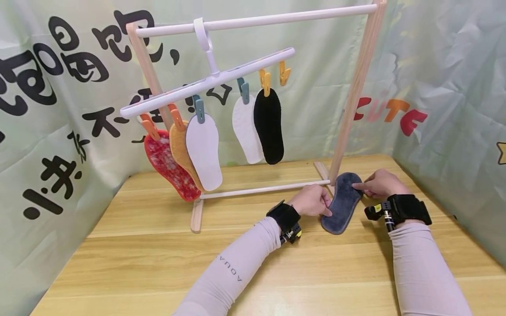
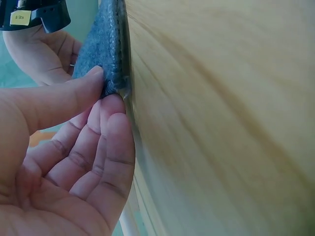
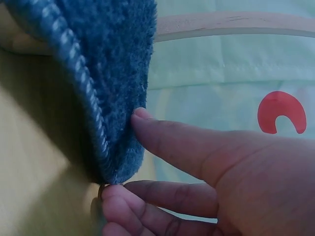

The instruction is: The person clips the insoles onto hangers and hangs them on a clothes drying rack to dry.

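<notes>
A dark grey, fuzzy insole point(image 1: 342, 202) lies at the right of the table, by the foot of the rack. My left hand point(image 1: 311, 200) pinches its left edge near the lower end. On the opposite side, my right hand point(image 1: 381, 183) pinches the edge closer to the upper end. The left wrist view shows the left thumb point(image 2: 93, 78) on top of the insole's stitched rim point(image 2: 117, 46), with fingertips beneath. In the right wrist view the right thumb point(image 3: 157, 132) presses the pile of the insole point(image 3: 115, 59), other fingers under its edge.
A wooden rack with a white top bar point(image 1: 276, 18) carries a tilted white hanger point(image 1: 221, 79). Clipped on it are red point(image 1: 174, 169), tan point(image 1: 178, 142), white point(image 1: 203, 151) and black point(image 1: 269, 127) insoles, plus another white one point(image 1: 247, 127). An orange-yellow clip point(image 1: 283, 73) hangs at the right end, holding nothing.
</notes>
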Tool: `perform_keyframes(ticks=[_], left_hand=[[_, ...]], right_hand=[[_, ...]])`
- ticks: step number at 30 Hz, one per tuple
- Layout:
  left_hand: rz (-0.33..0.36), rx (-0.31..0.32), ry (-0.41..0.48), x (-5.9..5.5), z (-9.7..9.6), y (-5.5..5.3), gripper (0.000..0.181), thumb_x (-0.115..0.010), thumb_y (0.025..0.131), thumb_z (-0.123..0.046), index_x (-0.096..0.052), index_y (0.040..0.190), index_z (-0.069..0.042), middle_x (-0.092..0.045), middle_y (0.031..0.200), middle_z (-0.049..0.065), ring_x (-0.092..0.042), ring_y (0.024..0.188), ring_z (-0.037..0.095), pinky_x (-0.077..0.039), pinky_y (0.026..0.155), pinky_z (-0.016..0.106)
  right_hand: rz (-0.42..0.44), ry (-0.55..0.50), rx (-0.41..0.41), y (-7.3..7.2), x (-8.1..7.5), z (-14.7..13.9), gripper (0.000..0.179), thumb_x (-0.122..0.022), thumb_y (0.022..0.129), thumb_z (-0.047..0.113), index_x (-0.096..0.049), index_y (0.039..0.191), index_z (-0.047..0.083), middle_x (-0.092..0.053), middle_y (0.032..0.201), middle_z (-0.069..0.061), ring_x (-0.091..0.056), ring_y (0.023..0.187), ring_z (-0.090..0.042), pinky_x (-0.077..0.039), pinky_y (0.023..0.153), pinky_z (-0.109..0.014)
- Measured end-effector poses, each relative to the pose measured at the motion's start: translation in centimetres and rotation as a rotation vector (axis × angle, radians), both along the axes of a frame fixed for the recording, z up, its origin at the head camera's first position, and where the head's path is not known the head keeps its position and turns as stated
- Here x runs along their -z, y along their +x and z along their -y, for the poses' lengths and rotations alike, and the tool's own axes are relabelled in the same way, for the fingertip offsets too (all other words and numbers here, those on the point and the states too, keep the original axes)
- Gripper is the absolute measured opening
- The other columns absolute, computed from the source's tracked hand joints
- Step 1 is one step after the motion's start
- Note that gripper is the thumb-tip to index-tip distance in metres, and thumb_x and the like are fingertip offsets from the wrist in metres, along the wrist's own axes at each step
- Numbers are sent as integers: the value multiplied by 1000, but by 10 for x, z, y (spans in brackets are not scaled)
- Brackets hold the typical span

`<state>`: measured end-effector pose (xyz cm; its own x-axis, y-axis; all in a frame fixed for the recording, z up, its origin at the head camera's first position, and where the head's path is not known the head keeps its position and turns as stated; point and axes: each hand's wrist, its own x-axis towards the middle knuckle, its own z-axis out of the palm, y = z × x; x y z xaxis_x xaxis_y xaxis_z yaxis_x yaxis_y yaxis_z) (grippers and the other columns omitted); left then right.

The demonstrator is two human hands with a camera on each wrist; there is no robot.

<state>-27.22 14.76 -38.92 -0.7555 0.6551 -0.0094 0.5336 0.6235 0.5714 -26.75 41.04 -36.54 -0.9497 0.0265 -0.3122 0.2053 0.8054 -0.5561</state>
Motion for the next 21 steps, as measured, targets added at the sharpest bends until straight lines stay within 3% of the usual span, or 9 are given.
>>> perform_keyframes(ticks=[14, 21], left_hand=[[-69, 23, 29, -1, 5, -2, 20, -90, 89, -23, -72, 84, -17, -57, 70, -14, -52, 67, -1, -40, 67, 10], [-78, 19, 44, -3, 8, 0, 21, -90, 90, -24, -71, 85, -17, -61, 71, -13, -55, 68, -2, -41, 69, 9]], right_hand=[[-14, 6, -3, 1, -4, 2, 55, -60, 107, 51, -72, 93, 0, -67, 70, 3, -64, 68, -12, -50, 66, -27], [-3, -124, -10, 3, -8, 0, 47, -64, 107, 45, -73, 91, 2, -63, 68, 7, -60, 65, -8, -53, 66, -24]])
